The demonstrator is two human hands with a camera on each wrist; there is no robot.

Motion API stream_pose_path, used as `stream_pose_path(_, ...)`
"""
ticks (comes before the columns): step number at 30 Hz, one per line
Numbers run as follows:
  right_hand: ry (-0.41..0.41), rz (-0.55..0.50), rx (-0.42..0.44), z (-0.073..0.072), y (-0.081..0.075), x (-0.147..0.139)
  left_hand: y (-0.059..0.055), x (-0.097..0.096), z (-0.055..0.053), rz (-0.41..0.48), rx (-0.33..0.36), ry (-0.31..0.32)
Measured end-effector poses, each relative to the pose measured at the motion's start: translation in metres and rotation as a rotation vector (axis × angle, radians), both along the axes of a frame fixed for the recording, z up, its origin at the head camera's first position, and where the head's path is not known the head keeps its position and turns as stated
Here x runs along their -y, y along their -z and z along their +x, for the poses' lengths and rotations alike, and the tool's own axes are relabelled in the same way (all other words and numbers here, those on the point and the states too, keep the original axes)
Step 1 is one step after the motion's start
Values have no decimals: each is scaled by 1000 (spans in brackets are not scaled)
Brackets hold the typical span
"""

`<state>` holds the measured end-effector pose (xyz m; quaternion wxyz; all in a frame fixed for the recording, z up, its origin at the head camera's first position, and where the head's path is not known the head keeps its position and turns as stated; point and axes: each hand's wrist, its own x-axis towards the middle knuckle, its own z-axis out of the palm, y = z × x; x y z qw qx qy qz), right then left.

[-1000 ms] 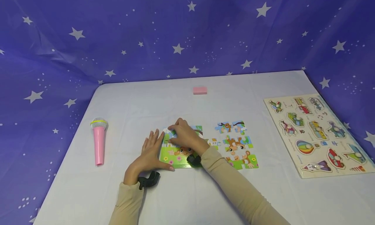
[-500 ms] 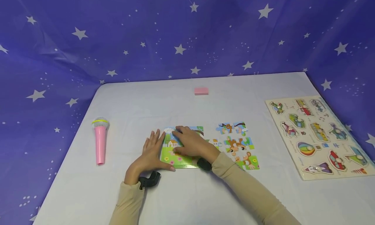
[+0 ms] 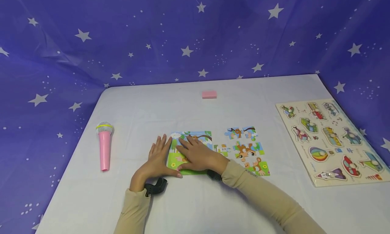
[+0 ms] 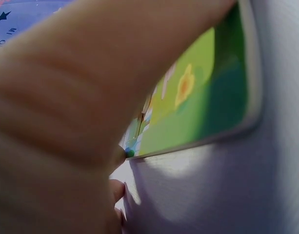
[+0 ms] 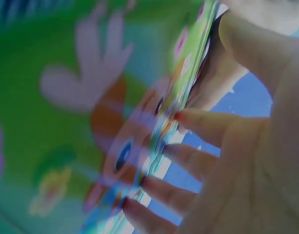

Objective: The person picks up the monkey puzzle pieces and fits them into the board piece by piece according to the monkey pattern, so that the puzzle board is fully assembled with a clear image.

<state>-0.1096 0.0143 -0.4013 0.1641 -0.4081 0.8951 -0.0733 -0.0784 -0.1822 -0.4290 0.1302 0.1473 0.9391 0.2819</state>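
Puzzle board (image 3: 198, 133) on the white table (image 3: 182, 207), partly beneath the right hand (image 3: 198, 156), whose fingers lie spread and straight across it, apparently holding nothing. The left hand (image 3: 155, 161), fingers fanned and likewise gripping nothing, braces the board's left side. From where I stand, the step seems to be pressing pieces flat; next likely calls for pinching one of the loose pieces (image 3: 248, 147) to the right

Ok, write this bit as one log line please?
left hand: at puzzle board's left side | right hand: fingers on board | puzzle pieces: right of board
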Motion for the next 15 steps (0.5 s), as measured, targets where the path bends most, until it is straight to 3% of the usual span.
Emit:
stream_pose_path(6,-15,9,-58,-4,-3,0,1,0,-1,-14,-1,6)
stream_pose_path(15,-21,4,-54,-6,-1,-1,0,0,0,0,1,7)
